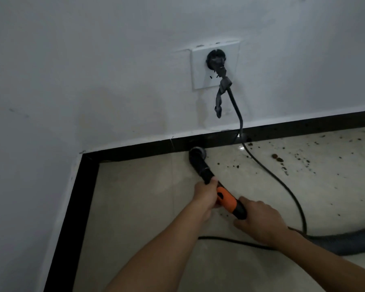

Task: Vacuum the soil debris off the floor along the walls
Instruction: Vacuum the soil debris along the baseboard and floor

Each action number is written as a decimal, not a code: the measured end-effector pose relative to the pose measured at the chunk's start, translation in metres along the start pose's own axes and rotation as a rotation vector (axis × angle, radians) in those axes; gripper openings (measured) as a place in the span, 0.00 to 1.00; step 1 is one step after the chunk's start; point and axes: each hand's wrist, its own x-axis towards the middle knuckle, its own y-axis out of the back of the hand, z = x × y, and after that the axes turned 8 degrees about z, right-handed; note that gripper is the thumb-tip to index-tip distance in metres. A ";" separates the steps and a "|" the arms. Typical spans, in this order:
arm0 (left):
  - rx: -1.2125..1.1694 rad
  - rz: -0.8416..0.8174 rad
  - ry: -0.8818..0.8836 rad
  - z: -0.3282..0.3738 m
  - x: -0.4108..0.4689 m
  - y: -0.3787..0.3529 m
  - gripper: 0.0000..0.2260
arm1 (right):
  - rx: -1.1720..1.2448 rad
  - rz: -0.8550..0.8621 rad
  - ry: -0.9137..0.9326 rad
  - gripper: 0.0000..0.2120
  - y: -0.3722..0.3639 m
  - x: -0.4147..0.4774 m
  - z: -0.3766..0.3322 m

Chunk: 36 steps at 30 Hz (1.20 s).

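White wall [93, 60] takes up most of what I'm looking at, running from 9 o'clock right round to 2. Below it there's pale glossy floor [139, 218], with a black skirting strip [135, 149] along the base of the wall that turns the corner at about 8 o'clock.

Next biggest is the grey vacuum hose [346, 239], lying on the floor out at 4 o'clock and leading in towards the person's hands. A black power cord [282, 186] drops from the wall, touches down by the skirting, then curves across the tiles towards 4 o'clock and loops back under the forearms.

The hands are apart but both are clamped on the same thing. The left hand [205, 197] is wrapped round the black tube just ahead of the orange grip [226, 199], and the right hand [259, 220] holds the black end behind it. The vacuum wand [200, 165] points from them up to 11 o'clock, its round nozzle down on the floor right against the skirting.

Straight up at 12 o'clock from the nozzle there's a white socket plate [200, 68] with a black plug [216, 60] in it, and a loose strap [219, 102] dangles off the cord.

The soil debris [276, 158] is brown crumbs and specks, scattered on the floor from the nozzle out to 3 o'clock, mostly close to the wall.
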 end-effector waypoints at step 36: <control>-0.187 0.296 0.069 -0.081 -0.035 0.081 0.14 | -0.178 -0.286 0.277 0.19 -0.048 -0.032 -0.044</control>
